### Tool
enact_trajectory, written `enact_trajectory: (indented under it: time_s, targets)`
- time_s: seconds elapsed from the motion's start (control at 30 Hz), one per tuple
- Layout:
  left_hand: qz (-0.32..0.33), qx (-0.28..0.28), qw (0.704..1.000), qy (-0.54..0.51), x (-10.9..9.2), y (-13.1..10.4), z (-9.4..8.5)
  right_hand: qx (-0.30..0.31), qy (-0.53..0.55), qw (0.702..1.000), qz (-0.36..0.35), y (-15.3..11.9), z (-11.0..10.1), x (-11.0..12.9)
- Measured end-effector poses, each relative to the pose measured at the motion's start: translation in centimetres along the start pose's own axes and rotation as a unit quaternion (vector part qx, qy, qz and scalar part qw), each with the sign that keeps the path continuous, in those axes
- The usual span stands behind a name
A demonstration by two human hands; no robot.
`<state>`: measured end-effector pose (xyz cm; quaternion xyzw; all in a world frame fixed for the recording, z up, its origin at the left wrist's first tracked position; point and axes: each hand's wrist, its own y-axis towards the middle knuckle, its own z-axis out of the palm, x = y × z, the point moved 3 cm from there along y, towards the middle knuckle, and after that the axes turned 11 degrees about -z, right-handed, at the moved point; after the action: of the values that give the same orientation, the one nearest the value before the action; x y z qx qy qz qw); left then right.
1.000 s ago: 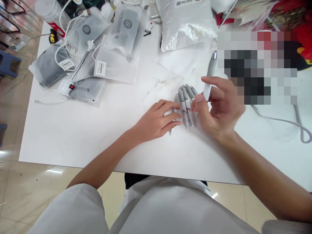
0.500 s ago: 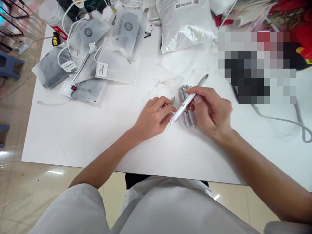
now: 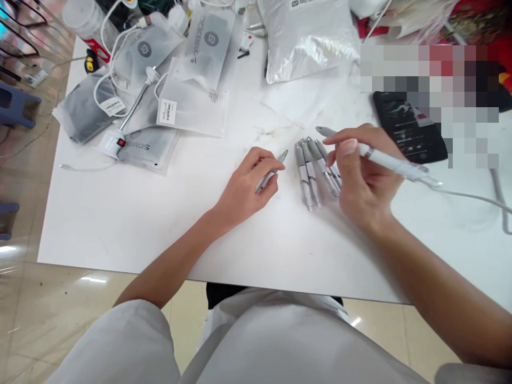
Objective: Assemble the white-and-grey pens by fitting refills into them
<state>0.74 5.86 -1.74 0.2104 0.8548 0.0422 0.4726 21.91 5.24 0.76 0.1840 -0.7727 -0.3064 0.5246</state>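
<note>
Between the thumb and fingers of my right hand (image 3: 366,176) is a white pen (image 3: 386,161) with a grey tip end, its clicker end pointing right. My left hand (image 3: 248,181) is closed on a grey pen (image 3: 272,172); its tip sticks out up and to the right, and the rest is partly hidden by the fingers. Several white-and-grey pens (image 3: 310,173) lie side by side on the white table (image 3: 248,245) between my hands, tips pointing away from me. My right fingers partly cover the rightmost ones.
Plastic pouches (image 3: 192,109) and a white lamp with a bendy metal neck (image 3: 136,106) lie at the back left. A stuffed silvery bag (image 3: 312,42) sits at the back. On the right are a black phone (image 3: 416,133), partly blurred out, and a grey cable (image 3: 472,196).
My right hand has moved right and turned its pen, so the clicker end now points right instead of toward my left hand. The pens on the table are more visible.
</note>
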Motion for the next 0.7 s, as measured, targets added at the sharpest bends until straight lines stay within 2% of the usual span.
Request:
enact_trajectory:
  time_s: [0.1, 0.17, 0.27, 0.33, 0.47, 0.63, 0.7]
  targets:
    - [0.009, -0.007, 1.000, 0.001, -0.1, 0.0, -0.1, -0.020, 0.026, 0.999, 0.037, 0.1, 0.3, -0.7]
    - [0.012, -0.009, 1.000, 0.007, -0.3, 0.0, -0.1, -0.038, 0.095, 0.992, 0.078, 0.1, 0.7, -1.3]
    - [0.014, -0.005, 1.000, 0.017, -0.4, 0.0, -0.1, -0.074, 0.214, 0.964, 0.136, 0.3, 1.1, -2.0]
    - [0.017, -0.005, 1.000, 0.016, -0.4, 0.1, -0.1, -0.089, 0.251, 0.947, 0.182, 0.6, 1.0, -2.1]
    - [0.019, -0.010, 1.000, 0.015, -0.6, 0.1, -0.2, -0.033, 0.313, 0.913, 0.259, 1.4, 0.6, -2.0]
    - [0.017, -0.014, 1.000, 0.006, -0.6, 0.0, -0.2, -0.030, 0.358, 0.907, 0.218, 1.8, -0.3, -2.1]
    - [0.023, -0.021, 0.999, -0.017, -0.7, 0.0, -0.3, -0.002, 0.368, 0.911, 0.189, 1.8, -0.3, -2.1]
